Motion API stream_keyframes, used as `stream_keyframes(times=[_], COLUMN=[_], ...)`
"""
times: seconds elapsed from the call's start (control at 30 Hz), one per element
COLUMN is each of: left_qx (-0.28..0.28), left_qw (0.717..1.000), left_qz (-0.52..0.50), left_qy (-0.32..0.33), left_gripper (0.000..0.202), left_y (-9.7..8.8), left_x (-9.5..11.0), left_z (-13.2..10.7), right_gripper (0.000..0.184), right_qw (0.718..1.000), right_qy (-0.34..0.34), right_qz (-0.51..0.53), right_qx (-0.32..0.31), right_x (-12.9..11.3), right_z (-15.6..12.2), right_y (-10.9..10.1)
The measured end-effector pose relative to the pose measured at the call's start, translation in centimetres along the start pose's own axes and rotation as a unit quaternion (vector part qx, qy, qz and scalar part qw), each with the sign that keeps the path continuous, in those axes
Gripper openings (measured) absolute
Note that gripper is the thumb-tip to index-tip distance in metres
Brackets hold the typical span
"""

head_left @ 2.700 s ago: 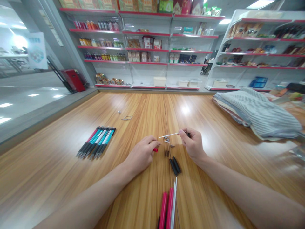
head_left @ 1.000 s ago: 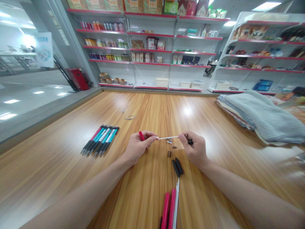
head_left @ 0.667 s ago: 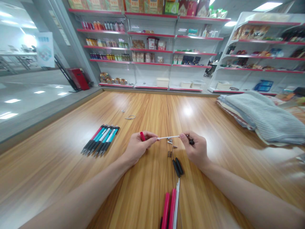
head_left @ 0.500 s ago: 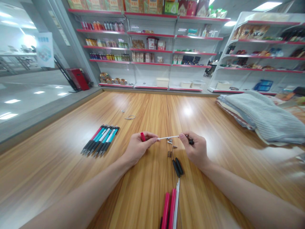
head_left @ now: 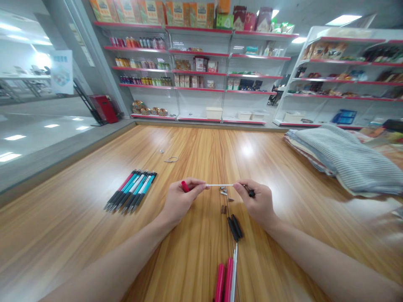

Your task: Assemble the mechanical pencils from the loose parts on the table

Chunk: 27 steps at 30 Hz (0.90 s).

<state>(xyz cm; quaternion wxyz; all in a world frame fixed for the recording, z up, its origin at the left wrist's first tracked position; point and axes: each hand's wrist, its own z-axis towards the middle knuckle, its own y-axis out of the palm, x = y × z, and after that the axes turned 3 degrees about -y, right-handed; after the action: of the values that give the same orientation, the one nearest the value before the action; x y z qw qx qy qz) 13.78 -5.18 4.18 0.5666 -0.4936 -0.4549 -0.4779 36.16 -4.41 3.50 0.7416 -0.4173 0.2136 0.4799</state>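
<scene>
you are holding a thin white refill (head_left: 220, 185) level, lengthwise between your hands, right hand (head_left: 256, 203) pinching its black end, left hand (head_left: 181, 201) gripping a red barrel (head_left: 184, 186) at the refill's free tip.

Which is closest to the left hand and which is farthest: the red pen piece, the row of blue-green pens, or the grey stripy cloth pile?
1. Red plastic pen barrel: gripped in the left hand.
2. Row of teal and pink plastic pens: lying on the wooden table, to the hand's left.
3. Folded grey striped cloth pile: far off on the right side.
</scene>
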Motion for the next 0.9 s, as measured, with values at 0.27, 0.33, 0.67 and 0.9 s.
stream_keyframes(times=[0.27, 0.33, 0.67, 0.9], left_qx=[-0.031, -0.037, -0.034, -0.024], left_qw=[0.999, 0.999, 0.997, 0.970], left_qz=[0.001, 0.001, 0.048, 0.221], left_qy=[0.032, 0.037, 0.059, 0.101], left_gripper=[0.024, 0.025, 0.034, 0.030], left_y=[0.0, 0.0, 0.1, 0.3], left_x=[0.4, 0.4, 0.2, -0.3], left_z=[-0.4, -0.4, -0.5, -0.4], right_gripper=[0.029, 0.031, 0.032, 0.029], right_qw=[0.992, 0.989, 0.980, 0.979], right_qy=[0.081, 0.095, 0.109, 0.105], right_qz=[0.092, 0.116, 0.167, 0.175], right_qx=[-0.008, -0.014, -0.006, 0.000], right_x=[0.9, 1.2, 1.7, 1.7], right_z=[0.6, 0.6, 0.6, 0.5], right_y=[0.2, 0.3, 0.3, 0.4])
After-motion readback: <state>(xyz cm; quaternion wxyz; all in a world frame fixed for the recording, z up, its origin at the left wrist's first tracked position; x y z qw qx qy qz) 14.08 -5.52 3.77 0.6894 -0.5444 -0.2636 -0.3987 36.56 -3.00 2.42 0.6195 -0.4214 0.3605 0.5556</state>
